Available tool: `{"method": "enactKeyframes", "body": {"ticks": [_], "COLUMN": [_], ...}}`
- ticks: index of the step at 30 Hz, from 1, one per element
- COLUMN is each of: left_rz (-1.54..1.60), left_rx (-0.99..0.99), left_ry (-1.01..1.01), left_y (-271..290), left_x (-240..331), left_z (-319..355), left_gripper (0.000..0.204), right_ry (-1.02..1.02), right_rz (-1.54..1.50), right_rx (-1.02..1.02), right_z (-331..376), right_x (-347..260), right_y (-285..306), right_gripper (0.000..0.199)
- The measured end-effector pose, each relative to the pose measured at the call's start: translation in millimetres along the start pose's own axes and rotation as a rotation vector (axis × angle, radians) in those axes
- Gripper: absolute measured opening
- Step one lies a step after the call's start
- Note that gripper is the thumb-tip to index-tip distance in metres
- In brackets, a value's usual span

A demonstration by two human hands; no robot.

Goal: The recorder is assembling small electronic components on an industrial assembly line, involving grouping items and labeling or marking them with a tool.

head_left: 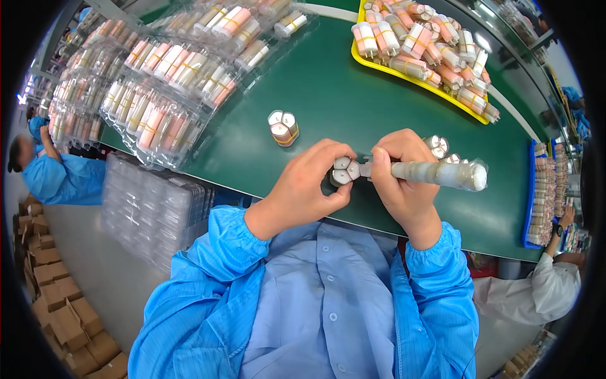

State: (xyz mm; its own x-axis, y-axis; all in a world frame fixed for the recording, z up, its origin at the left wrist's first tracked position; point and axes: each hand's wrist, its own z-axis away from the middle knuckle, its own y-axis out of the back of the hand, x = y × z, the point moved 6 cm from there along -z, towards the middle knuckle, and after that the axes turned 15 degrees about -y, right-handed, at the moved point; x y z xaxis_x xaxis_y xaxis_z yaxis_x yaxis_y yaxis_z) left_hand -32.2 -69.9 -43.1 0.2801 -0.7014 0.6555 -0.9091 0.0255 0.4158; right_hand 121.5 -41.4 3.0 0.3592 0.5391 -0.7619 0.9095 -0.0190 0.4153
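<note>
My left hand (pixel 302 187) curls its thumb and fingers around a bundle of three cylinders (pixel 345 170), whose round pale ends face up. In my right hand (pixel 407 183) is a tool with a thick, whitish wrapped handle (pixel 445 175). Its flat metal tip reaches the right side of the bundle; whether it touches cannot be made out. A similar bundle with a yellow band (pixel 283 129) stands alone on the green table (pixel 328 82), beyond my left hand. More bundles (pixel 437 146) are partly hidden behind my right hand and the tool.
Clear plastic trays (pixel 167 95) of pink and white bundles cover the left of the table. A yellow tray (pixel 404 77) heaped with bundles stands far right, a blue tray (pixel 528 211) at the right edge. Stacked clear trays (pixel 151 205) sit lower left. Co-workers (pixel 66 177) are at both sides.
</note>
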Motion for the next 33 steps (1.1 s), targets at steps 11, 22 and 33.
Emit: {"method": "enactKeyframes", "body": {"ticks": [11,22,33], "left_rz": [-0.071,-0.105,0.072], "left_rx": [0.005,0.111,-0.049], "left_ry": [-0.058,-0.019,0.066], "left_y": [0,4,-1], "left_x": [2,-3,-1], "left_z": [-1,9,10], "left_gripper": [0.047,0.066,0.074], "right_ry": [-0.077,0.052,-0.024], "right_rz": [0.062,-0.004,-0.001], "right_rx": [-0.057,0.035,-0.066], "right_z": [4,2,4], "right_x": [3,-3,3], "right_y": [-11,-3,-12], "right_gripper": [0.017,0.015,0.014]}}
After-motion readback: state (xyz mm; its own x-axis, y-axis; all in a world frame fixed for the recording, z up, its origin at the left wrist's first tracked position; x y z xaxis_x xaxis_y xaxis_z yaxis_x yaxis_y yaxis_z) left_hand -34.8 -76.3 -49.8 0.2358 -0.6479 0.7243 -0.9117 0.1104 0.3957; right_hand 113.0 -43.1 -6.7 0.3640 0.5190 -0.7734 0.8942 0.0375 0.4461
